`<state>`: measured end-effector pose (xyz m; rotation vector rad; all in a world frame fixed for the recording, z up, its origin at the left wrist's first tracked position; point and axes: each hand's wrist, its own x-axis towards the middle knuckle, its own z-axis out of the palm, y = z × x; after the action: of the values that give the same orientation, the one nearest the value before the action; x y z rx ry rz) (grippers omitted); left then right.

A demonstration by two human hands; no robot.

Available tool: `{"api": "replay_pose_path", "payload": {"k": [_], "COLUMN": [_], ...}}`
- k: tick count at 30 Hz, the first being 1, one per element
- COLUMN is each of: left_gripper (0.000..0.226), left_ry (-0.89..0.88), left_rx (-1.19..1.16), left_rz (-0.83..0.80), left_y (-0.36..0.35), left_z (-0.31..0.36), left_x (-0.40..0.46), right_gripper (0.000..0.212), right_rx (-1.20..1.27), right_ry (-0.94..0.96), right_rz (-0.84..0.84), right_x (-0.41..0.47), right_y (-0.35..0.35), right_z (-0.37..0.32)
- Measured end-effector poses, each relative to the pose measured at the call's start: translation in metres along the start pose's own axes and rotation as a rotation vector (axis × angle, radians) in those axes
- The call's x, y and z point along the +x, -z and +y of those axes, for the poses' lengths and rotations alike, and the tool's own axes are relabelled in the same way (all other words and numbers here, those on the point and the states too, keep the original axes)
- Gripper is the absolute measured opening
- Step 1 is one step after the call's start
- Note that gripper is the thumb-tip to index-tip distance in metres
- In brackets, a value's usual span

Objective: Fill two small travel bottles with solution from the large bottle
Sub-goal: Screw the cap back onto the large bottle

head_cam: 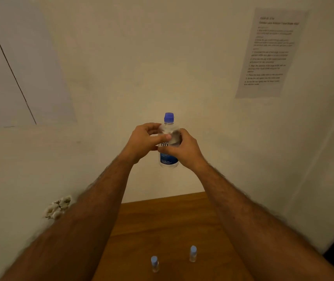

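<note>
Two capped small bottles (154,263) (193,253) are standing apart on the tabletop (168,226). We are holding the big bottle (169,138) aloft, right hand (184,149) and left hand (143,140) gripping its body. Cap (169,118) is on: steady the body, twist the cap upright.

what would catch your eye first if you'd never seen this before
The large bottle with its blue cap, held up at centre frame by both hands, left hand and right hand gripping its body. Below, two small travel bottles stand capped on the wooden table.
</note>
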<state>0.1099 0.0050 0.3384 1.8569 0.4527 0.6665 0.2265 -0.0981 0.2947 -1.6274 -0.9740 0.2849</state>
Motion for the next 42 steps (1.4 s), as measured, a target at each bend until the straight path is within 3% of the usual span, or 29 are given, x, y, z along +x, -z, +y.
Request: {"api": "replay_pose_path", "payload": {"k": [10,23,42], "left_gripper": [0.056,0.043,0.053], "left_ry": [0.119,0.314,0.571], "left_rx": [-0.005,-0.17,-0.161], "left_rz": [-0.044,-0.109,-0.172], "left_y": [-0.012,-0.043,-0.093], "left_z": [-0.061,-0.173,-0.312], "left_x": [-0.004,-0.026,-0.081], "right_gripper": [0.049,0.059,0.067], "right_rx": [-0.019,0.018,-0.053], "right_ry": [-0.115,-0.279,-0.503], "right_rz": [-0.352,-0.412,-0.482], "right_x": [-0.005,-0.023,-0.09], "right_y": [0.014,-0.012,-0.066], "right_z": [0.054,0.153,0.292]}}
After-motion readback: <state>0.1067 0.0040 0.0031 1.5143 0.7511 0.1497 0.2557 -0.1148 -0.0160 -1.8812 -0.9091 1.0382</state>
